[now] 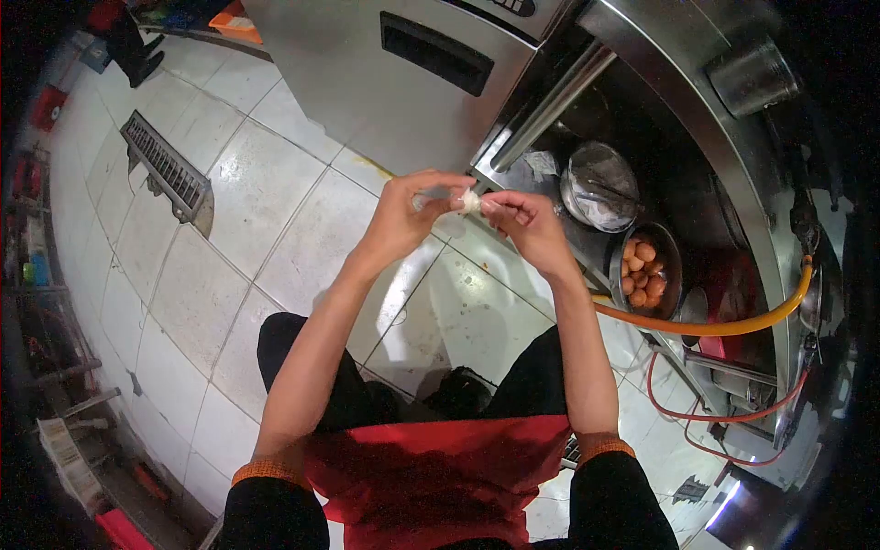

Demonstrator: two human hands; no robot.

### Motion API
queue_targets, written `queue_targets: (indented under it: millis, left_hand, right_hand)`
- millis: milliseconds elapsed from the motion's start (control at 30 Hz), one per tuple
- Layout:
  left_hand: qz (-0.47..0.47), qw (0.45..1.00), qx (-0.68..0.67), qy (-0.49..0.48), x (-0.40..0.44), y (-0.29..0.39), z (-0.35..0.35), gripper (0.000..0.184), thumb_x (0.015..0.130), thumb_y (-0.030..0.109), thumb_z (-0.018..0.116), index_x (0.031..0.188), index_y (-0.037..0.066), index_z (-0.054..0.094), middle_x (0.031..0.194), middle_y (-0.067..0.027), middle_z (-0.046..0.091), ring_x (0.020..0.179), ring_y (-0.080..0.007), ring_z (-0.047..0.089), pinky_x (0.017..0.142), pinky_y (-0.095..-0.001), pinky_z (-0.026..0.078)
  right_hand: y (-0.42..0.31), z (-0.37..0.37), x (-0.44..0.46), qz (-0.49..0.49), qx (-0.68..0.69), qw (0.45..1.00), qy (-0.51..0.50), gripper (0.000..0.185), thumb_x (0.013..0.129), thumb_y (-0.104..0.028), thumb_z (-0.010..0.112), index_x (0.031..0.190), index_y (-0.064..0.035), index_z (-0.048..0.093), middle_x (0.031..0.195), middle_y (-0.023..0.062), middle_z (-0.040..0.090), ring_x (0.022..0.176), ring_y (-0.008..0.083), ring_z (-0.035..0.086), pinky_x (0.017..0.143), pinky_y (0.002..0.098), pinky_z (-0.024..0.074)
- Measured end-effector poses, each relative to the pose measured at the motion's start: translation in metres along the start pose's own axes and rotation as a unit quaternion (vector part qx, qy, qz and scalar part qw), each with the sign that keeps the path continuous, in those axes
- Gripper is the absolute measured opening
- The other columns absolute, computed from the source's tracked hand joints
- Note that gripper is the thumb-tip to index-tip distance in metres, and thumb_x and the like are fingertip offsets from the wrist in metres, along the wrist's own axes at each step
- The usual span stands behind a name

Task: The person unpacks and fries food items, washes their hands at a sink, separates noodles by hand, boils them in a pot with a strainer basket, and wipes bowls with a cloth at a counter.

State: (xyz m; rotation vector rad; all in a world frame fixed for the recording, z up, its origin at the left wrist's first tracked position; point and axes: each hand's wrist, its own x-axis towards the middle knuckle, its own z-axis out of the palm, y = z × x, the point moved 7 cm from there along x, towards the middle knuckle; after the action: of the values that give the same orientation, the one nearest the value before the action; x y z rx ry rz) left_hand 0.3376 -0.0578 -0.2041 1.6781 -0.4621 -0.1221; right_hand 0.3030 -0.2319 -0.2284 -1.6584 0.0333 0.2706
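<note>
- Grey metal grate point(170, 170), far left: sat at the white tile floor point(270, 197), well apart from the hands.
- Left hand point(403, 215): thumb and index finger pinched the left side of the small white piece, making a loop; other fingers loosely bent.
- Small white piece point(471, 200): was between both hands, over the gap between counter and legs. Drop risk, in my view: only fingertips had it, so a slack or slippery pinch could have put it on the tiles. Tear risk too, if the hands pulled unevenly. Looked whitish, bunched, slightly ragged, with a thin see-through bit at the right side. Material: couldn't tell.
- Right hand point(532, 229): thumb and fingertips pinched the other side; remaining fingers curled, not spread.
- Metal pot point(576, 206), right of the hands: held something pale, with a dark utensil across it.
- Dark bowl point(677, 266), just beside the pot on its near side: held brown eggs point(645, 252).
- Orange hose point(733, 328), right: curved past the bowl's near side.
</note>
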Motion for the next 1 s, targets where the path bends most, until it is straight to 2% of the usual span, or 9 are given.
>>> queue_targets:
  millis: [267, 500, 633, 700, 733, 800, 867, 900, 1000]
  left_hand:
    - [-0.036, 0.997, 0.017, -0.059, -0.008, -0.002, 0.023, 0.026, 0.076, -0.004, 0.074, 0.101, 0.005, 0.074, 0.088, -0.005, 0.063, 0.08, -0.0131, 0.06, 0.071, -0.0265, 0.049]
    - [0.053, 0.991, 0.11, 0.047, -0.009, 0.019, 0.02, 0.023, 0.073, -0.006, 0.074, 0.095, 0.002, 0.073, 0.092, -0.012, 0.069, 0.086, -0.0267, 0.068, 0.077, -0.0322, 0.052]
    - [0.055, 0.986, 0.147, 0.056, -0.006, 0.02, 0.022, 0.016, 0.078, -0.005, 0.07, 0.093, 0.0, 0.072, 0.088, -0.0111, 0.071, 0.081, -0.0231, 0.069, 0.075, -0.0322, 0.053]
    - [-0.141, 0.988, -0.016, 0.06, -0.005, -0.008, 0.022, 0.008, 0.084, -0.002, 0.067, 0.091, -0.002, 0.071, 0.084, -0.0111, 0.072, 0.076, -0.0178, 0.069, 0.071, -0.0315, 0.053]
    - [-0.141, 0.988, -0.017, 0.057, -0.004, -0.012, 0.021, 0.008, 0.084, -0.002, 0.067, 0.091, -0.002, 0.071, 0.084, -0.0111, 0.072, 0.076, -0.0178, 0.069, 0.071, -0.0315, 0.053]
    - [-0.118, 0.992, 0.015, 0.036, -0.001, -0.026, 0.019, 0.007, 0.088, 0.003, 0.066, 0.091, -0.001, 0.071, 0.08, -0.0059, 0.07, 0.056, -0.0038, 0.056, 0.04, -0.0222, 0.038]
    - [-0.096, 0.995, 0.022, 0.03, -0.001, -0.04, 0.02, 0.007, 0.087, 0.004, 0.066, 0.091, -0.001, 0.071, 0.08, -0.0062, 0.07, 0.06, -0.0049, 0.058, 0.045, -0.0225, 0.042]
    - [-0.075, 0.996, 0.03, 0.026, 0.0, -0.044, 0.021, 0.007, 0.087, 0.004, 0.067, 0.09, -0.001, 0.07, 0.08, -0.0066, 0.07, 0.063, -0.006, 0.059, 0.05, -0.0227, 0.045]
    - [-0.032, 0.997, 0.065, -0.003, 0.002, -0.053, 0.03, 0.007, 0.087, 0.004, 0.067, 0.089, -0.002, 0.07, 0.081, -0.0068, 0.07, 0.071, -0.0076, 0.061, 0.063, -0.0242, 0.05]
  right_hand:
    - [0.016, 0.01, -0.002, -0.029, -0.023, 0.999, -0.007, 0.014, 0.092, -0.007, 0.064, 0.102, 0.0013, 0.071, 0.078, -0.0009, 0.066, 0.07, 0.0059, 0.053, 0.063, 0.0226, 0.0442]
    - [0.014, 0.01, 0.001, -0.033, 0.061, 0.997, -0.034, 0.024, 0.096, -0.019, 0.064, 0.106, 0.002, 0.07, 0.079, -0.0013, 0.065, 0.069, 0.0049, 0.051, 0.062, 0.0219, 0.042]
    - [0.021, -0.001, 0.003, -0.01, 0.094, 0.995, -0.013, 0.02, 0.094, -0.017, 0.065, 0.102, 0.001, 0.07, 0.08, 0.0005, 0.068, 0.071, 0.0054, 0.055, 0.062, 0.0215, 0.0447]
    - [0.018, -0.038, 0.005, -0.025, 0.025, 0.996, 0.081, 0.015, 0.089, -0.014, 0.069, 0.094, -0.0003, 0.071, 0.081, 0.0013, 0.07, 0.07, 0.0061, 0.058, 0.062, 0.0217, 0.0468]
    - [0.016, -0.064, 0.002, -0.053, -0.061, 0.987, 0.138, 0.012, 0.087, -0.011, 0.071, 0.091, -0.0001, 0.072, 0.08, 0.0016, 0.07, 0.069, 0.0062, 0.059, 0.062, 0.0217, 0.0472]
    - [-0.003, -0.12, -0.014, -0.056, -0.146, 0.958, 0.242, 0.007, 0.083, -0.005, 0.071, 0.086, 0.0012, 0.072, 0.076, 0.0026, 0.07, 0.067, 0.006, 0.06, 0.063, 0.0216, 0.0482]
    - [0.033, -0.202, -0.018, -0.154, -0.158, 0.927, 0.304, 0.005, 0.081, -0.001, 0.07, 0.084, 0.0011, 0.073, 0.078, 0.0053, 0.072, 0.07, 0.0037, 0.059, 0.062, 0.0208, 0.0481]
    - [0.035, -0.223, -0.027, -0.027, -0.294, 0.89, 0.347, 0.008, 0.083, -0.005, 0.068, 0.085, 0.0011, 0.073, 0.082, 0.0122, 0.073, 0.07, 0.0125, 0.066, 0.063, 0.0279, 0.0515]
    - [0.055, -0.241, -0.018, -0.029, -0.453, 0.84, 0.298, 0.016, 0.086, -0.013, 0.066, 0.085, 0.0008, 0.073, 0.083, 0.0209, 0.071, 0.074, 0.0301, 0.07, 0.067, 0.0392, 0.0541]
